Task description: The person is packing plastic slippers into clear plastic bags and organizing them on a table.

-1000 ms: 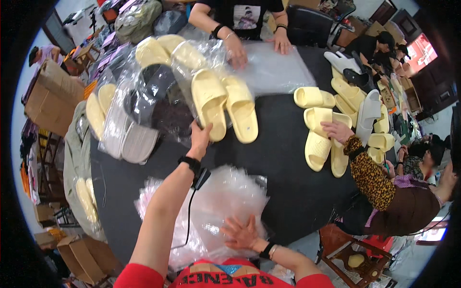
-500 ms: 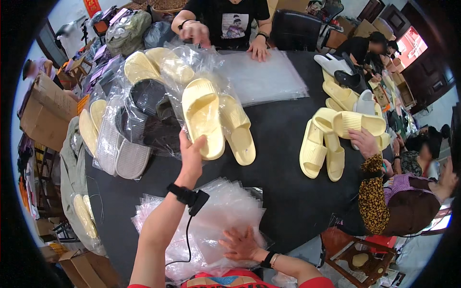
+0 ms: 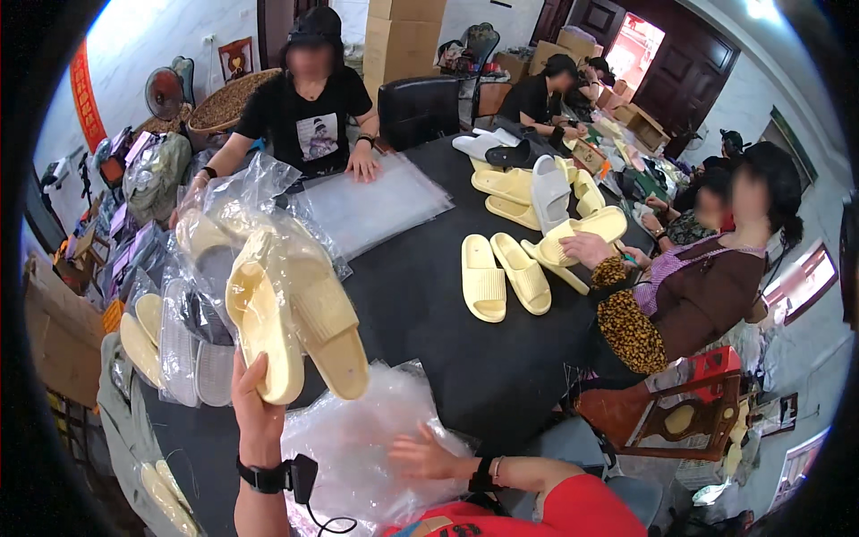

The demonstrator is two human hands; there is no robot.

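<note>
My left hand (image 3: 252, 394) is closed on the heel end of a yellow slipper (image 3: 259, 313), lifted above the near left of the table. A second yellow slipper (image 3: 327, 331) hangs beside it, and clear plastic covers the upper part of the pair. My right hand (image 3: 429, 455) lies with fingers stretched over a loose stack of clear plastic bags (image 3: 349, 438) at the near edge. Bagged grey slippers (image 3: 183, 345) and bagged yellow slippers (image 3: 139, 340) lie left of my raised pair, which partly hides the pile.
On the dark round table (image 3: 403, 313), a flat stack of clear bags (image 3: 376, 206) lies under the hand of a person opposite. To the right, a person in patterned sleeves handles a yellow slipper (image 3: 599, 228), near loose yellow slippers (image 3: 483, 277) and a grey slipper (image 3: 548, 192). A wooden chair (image 3: 662, 416) stands lower right.
My left hand has moved left and toward me with the yellow slippers, now raised and tilted. My right hand stays over the bags. The view has turned; the person opposite reaches to the bagged pile.
</note>
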